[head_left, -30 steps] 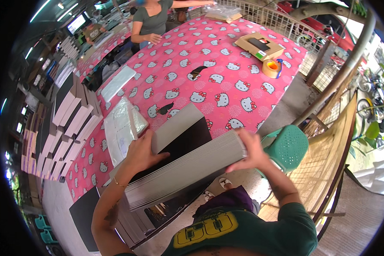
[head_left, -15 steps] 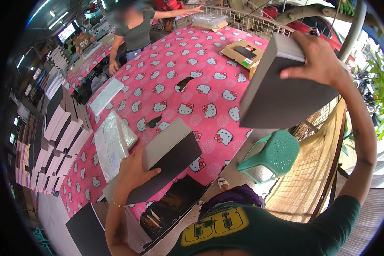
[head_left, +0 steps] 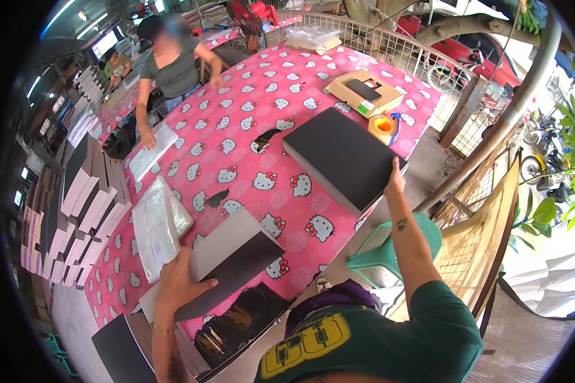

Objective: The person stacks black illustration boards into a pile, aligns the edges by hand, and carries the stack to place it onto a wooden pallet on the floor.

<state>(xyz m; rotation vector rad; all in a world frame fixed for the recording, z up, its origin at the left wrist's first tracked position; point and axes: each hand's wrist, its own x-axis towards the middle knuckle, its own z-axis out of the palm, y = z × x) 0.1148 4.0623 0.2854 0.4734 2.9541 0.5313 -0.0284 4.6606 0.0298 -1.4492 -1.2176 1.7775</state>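
Observation:
A thick book with a plain black cover (head_left: 342,156) lies flat, or nearly so, on the right side of the table. My right hand (head_left: 395,180) grips its near right corner, thumb on top and the other fingers hidden below. Closer to me, a second thick black book (head_left: 246,255) stands tilted, its pale page block showing. My left hand (head_left: 180,284) is clasped over that one, thumb against the black cover. Below my left wrist rests another black-covered book (head_left: 118,348), and beside it a worn black sheet with gold marks (head_left: 243,322).
The pink patterned tablecloth (head_left: 249,150) covers the table. Clear plastic sleeves (head_left: 160,223) and stacked books (head_left: 89,210) are at left. A cardboard box (head_left: 364,92) and tape roll (head_left: 383,127) sit far right. A green stool (head_left: 396,249) stands beside the table. A co-worker (head_left: 172,70) touches plastic.
My right hand has brought its book down from the raised right side onto the table, turning it flat. My left hand stays on its book. The co-worker now reaches for the plastic.

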